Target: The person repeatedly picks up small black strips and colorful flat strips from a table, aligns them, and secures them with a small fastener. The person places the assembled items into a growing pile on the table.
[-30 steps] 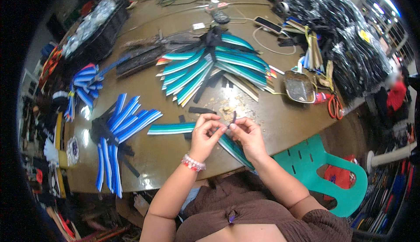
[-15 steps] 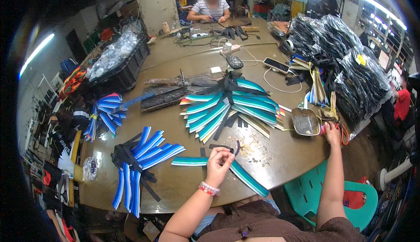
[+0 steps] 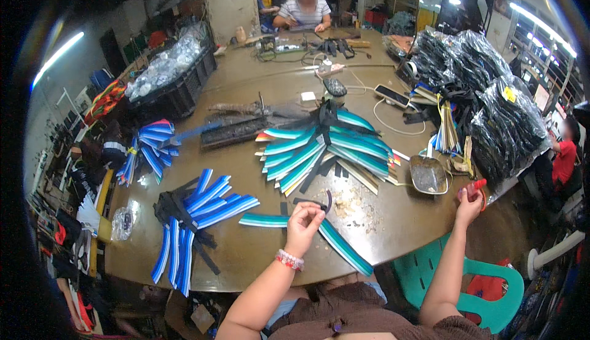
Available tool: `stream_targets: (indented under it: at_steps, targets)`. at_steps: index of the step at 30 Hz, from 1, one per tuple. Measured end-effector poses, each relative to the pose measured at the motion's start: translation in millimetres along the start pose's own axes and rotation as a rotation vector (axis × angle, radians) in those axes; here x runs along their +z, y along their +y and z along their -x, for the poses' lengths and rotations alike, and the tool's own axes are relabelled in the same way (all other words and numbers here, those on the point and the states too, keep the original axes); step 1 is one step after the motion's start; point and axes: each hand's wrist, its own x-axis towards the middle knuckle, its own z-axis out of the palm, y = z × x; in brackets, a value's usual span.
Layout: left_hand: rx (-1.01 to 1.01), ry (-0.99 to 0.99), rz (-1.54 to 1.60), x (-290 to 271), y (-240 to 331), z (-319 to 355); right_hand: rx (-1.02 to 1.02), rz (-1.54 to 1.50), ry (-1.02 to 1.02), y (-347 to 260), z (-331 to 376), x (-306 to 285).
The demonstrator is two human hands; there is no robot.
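My left hand [image 3: 305, 220] is closed in a pinch on a thin black strip [image 3: 328, 201] whose free end curves up past the fingertips. Beneath that hand, a green-and-white striped strap [image 3: 347, 251] lies bent across the table's near edge. At the table's right edge, my right hand [image 3: 470, 207] is closed around a red tool [image 3: 480, 184]; its kind is not clear, as the fingers hide most of it. Just left of that hand sits a squarish metal pan [image 3: 429, 175]. Beyond my left hand spreads a fanned bundle of green striped straps [image 3: 301, 159].
Blue striped straps [image 3: 212, 208] lie at left, with another bundle [image 3: 150, 149] behind. Plastic-wrapped black goods [image 3: 510, 113] are heaped at right near a phone [image 3: 392, 96]. A green chair [image 3: 424, 272] stands by my right arm. Across the table a person [image 3: 305, 14] works.
My right hand has drawn back from the pan's side toward me, lifting the red tool. My left hand keeps its pinch on the black strip. The whole view has shifted slightly.
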Motion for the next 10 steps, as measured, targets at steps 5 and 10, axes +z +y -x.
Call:
stream_targets:
  at_steps: [5, 10]
  targets:
    - [-0.023, 0.027, -0.045, -3, -3, 1, -0.055, 0.025, -0.077, -1, 12, 8]
    - [-0.102, 0.043, 0.086, 0, -4, -2, -0.097, -0.041, 0.044, -28, 39, -5]
